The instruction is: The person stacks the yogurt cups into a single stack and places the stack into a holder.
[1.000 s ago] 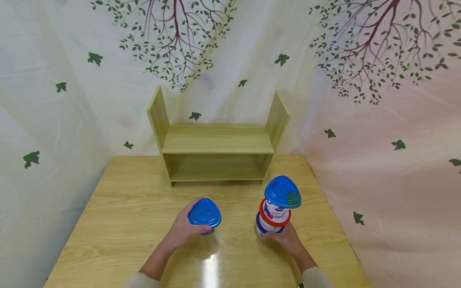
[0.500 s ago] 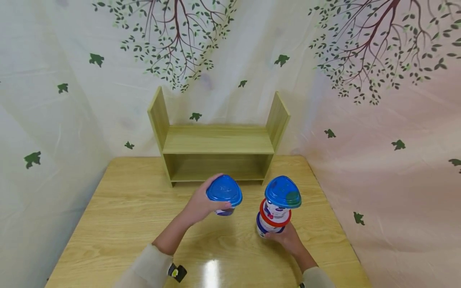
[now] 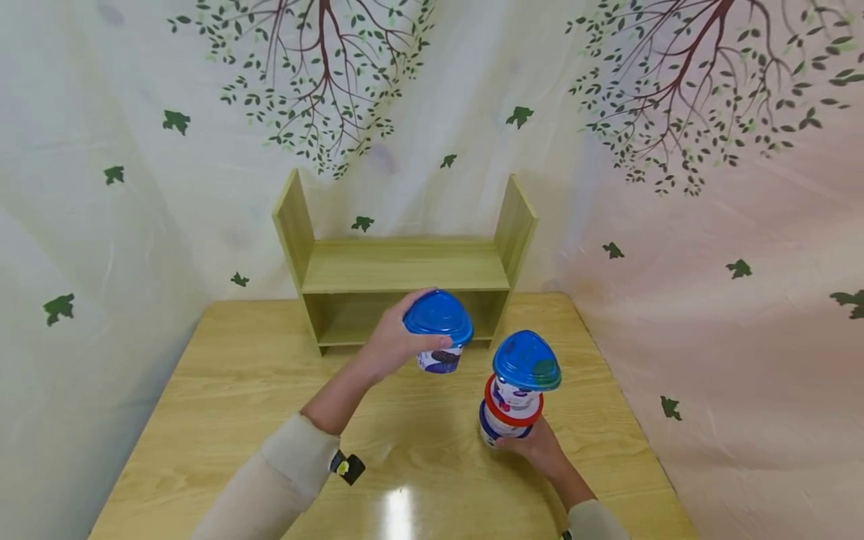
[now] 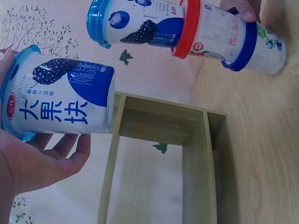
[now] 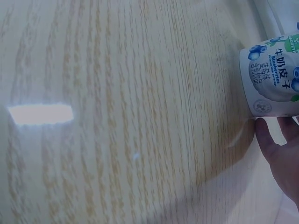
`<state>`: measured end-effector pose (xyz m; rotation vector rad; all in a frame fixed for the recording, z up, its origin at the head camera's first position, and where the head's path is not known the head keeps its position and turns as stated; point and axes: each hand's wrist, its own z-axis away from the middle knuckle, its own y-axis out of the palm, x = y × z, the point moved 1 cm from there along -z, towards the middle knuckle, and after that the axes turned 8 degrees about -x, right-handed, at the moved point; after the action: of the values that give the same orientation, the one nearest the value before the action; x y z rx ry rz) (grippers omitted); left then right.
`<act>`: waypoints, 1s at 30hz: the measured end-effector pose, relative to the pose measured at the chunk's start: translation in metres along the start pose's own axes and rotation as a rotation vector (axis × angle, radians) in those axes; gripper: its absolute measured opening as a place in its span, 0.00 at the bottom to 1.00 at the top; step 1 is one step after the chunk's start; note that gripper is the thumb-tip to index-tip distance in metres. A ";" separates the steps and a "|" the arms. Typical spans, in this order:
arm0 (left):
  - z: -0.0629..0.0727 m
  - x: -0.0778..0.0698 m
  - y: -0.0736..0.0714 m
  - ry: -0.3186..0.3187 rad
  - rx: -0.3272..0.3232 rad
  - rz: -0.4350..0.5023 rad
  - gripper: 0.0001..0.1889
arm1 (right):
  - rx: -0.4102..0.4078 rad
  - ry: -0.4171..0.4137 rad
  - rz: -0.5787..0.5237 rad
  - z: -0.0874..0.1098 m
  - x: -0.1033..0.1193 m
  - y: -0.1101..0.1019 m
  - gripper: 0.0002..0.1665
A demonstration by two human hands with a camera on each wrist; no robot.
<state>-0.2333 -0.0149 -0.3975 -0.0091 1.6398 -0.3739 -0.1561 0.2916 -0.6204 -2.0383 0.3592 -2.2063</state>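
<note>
My left hand [image 3: 398,341] grips a blue-lidded yogurt cup [image 3: 440,330] near its lid, held up above the table. In the left wrist view this cup [image 4: 65,95] shows a blackberry print and large blue characters. To its right stands a stack of three cups: a blue-lidded cup [image 3: 526,364] on top, a red-lidded cup [image 3: 514,409] in the middle, a dark-blue-lidded cup [image 5: 273,77] at the bottom, on the table. My right hand [image 3: 540,448] holds the bottom cup, which carries a blueberry print. The held cup and the stack are apart.
A two-level wooden shelf [image 3: 405,270] with raised side panels stands at the back of the wooden table [image 3: 250,390]. Behind it hangs a pale curtain [image 3: 459,90] printed with branches and leaves. Light glares off the table's front.
My left hand has lifted its cup off the table, moving it forward and to the right, closer to the stack. My right hand and the stack stay in place.
</note>
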 end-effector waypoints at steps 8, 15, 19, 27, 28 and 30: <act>-0.014 -0.020 0.009 0.041 0.022 -0.006 0.45 | 0.003 0.021 -0.008 -0.002 0.000 0.001 0.58; -0.022 -0.042 0.023 0.074 0.062 0.007 0.44 | -0.013 0.035 0.007 0.000 0.001 0.001 0.58; -0.024 -0.056 0.033 0.102 0.089 0.016 0.44 | -0.007 0.029 0.006 0.001 0.003 0.002 0.57; -0.026 -0.078 0.057 0.144 0.119 -0.005 0.45 | 0.007 0.021 0.005 0.003 0.005 0.003 0.57; -0.025 -0.080 0.060 0.146 0.132 -0.007 0.45 | 0.005 0.025 0.007 0.003 0.005 0.003 0.57; -0.024 -0.082 0.067 0.146 0.156 -0.011 0.46 | -0.003 0.036 0.011 0.004 0.007 0.003 0.56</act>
<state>-0.2333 0.0732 -0.3329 0.1289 1.7513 -0.5201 -0.1528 0.2862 -0.6144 -1.9962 0.3767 -2.2401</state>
